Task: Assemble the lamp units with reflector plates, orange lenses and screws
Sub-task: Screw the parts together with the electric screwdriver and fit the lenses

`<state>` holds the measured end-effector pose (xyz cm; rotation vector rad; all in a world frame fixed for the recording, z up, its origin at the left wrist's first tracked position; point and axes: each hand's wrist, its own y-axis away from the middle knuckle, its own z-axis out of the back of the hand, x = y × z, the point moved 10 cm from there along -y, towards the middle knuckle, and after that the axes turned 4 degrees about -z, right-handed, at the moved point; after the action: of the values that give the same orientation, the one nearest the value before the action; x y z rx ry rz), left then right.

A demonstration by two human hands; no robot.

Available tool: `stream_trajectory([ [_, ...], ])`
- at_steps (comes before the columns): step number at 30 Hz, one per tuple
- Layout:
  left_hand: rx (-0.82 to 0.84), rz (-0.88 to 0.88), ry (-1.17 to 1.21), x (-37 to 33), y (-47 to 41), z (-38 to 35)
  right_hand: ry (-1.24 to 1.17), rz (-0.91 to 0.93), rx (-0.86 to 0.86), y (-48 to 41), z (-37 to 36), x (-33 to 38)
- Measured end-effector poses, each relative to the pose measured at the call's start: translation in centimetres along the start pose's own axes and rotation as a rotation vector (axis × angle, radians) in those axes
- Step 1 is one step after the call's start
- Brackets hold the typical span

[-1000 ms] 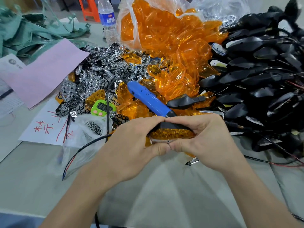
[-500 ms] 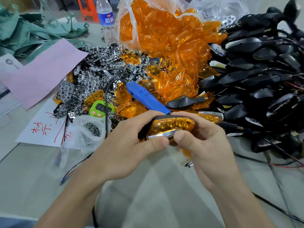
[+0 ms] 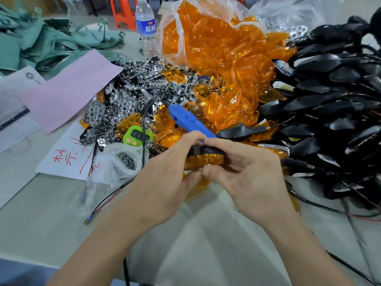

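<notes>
The lamp unit point(image 3: 204, 161) shows only partly (fingers point(image 3: 231, 145) cover both its ends).

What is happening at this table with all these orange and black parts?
A person holds one lamp unit in both hands, the left hand and right hand pinching it between thumb and fingers. Its orange lens sits on the black housing. The blue screwdriver lies untouched on the parts pile behind; the bag of screws lies left of the hands.
</notes>
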<state>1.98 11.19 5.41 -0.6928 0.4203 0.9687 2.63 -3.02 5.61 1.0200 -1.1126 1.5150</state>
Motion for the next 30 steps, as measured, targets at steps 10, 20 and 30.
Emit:
stream_trajectory([
  [10,-0.57,-0.194,-0.366,-0.5,0.5,3.4,0.142,-0.215,-0.222,-5.5,-1.8,0.3],
  [20,-0.699,0.53,0.64,11.3,1.0,9.6,0.109,-0.132,0.091,-10.1,-9.1,0.5],
  [30,-0.829,0.735,1.081,18.1,4.5,10.4,1.058,0.373,0.583,-10.1,-25.0,-0.5],
])
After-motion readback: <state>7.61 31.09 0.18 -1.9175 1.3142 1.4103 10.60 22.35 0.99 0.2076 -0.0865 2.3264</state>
